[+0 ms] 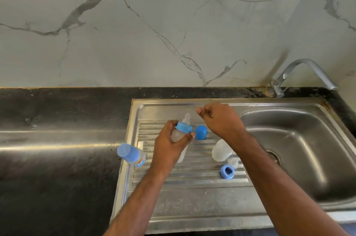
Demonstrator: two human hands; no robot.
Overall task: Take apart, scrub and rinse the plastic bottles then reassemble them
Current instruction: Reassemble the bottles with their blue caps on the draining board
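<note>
Now, sink unit (192, 206): steel, set in a dark countertop (57, 158); every place below is told from its ribbed draining board.
Basin (300, 149): right of the draining board, with a tap (300, 73) behind it.
Left hand (169, 149): over the middle of the draining board, fingers and thumb curled round the held bottle.
Right hand (221, 120): over the board's back edge, just right of the held bottle and apart from it; fingers curled in, and whether they pinch anything I cannot tell.
Held bottle (180, 135): frosted, blue collar and clear teat on, tilted, teat toward the back.
Capped bottle (132, 155): on the board's left edge, lying tilted.
Open bottle body (221, 151): on the board's right part, under the right forearm.
Blue cap (201, 132): just right of the held bottle.
Blue ring (227, 171): front right of the board, a loose teat (233, 163) beside it.
</note>
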